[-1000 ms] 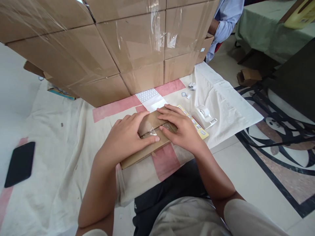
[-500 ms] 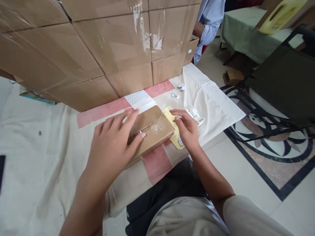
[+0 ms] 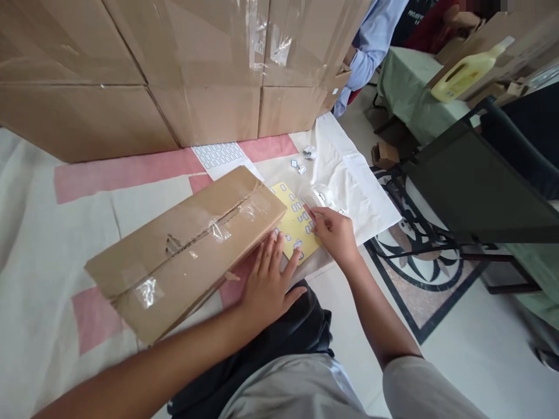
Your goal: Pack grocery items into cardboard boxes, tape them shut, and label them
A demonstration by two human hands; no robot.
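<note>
A long taped cardboard box (image 3: 174, 250) lies at an angle on the cloth-covered table. My left hand (image 3: 271, 279) rests with spread fingers by the box's near right edge, fingertips at the corner of a yellow sheet (image 3: 286, 224) bearing small outlined labels. Over the right side of that sheet, my right hand (image 3: 336, 230) pinches a thin, pointed tool (image 3: 307, 205), its kind too small to make out. Beside this hand stands a white tape dispenser (image 3: 323, 195). Small cut paper pieces (image 3: 298, 167) lie farther back.
Large stacked cartons (image 3: 205, 110) wall off the table's far side. A white sheet with rows of outlined labels (image 3: 220, 156) lies before them. Behind is a person's blue sleeve (image 3: 371, 58). To the right are a dark chair (image 3: 480, 174) and a yellow jug (image 3: 467, 73).
My left hand has left the box top and moved right to the sheet's corner. The right hand now pinches the thin tool. The view has shifted, showing the whole box.
</note>
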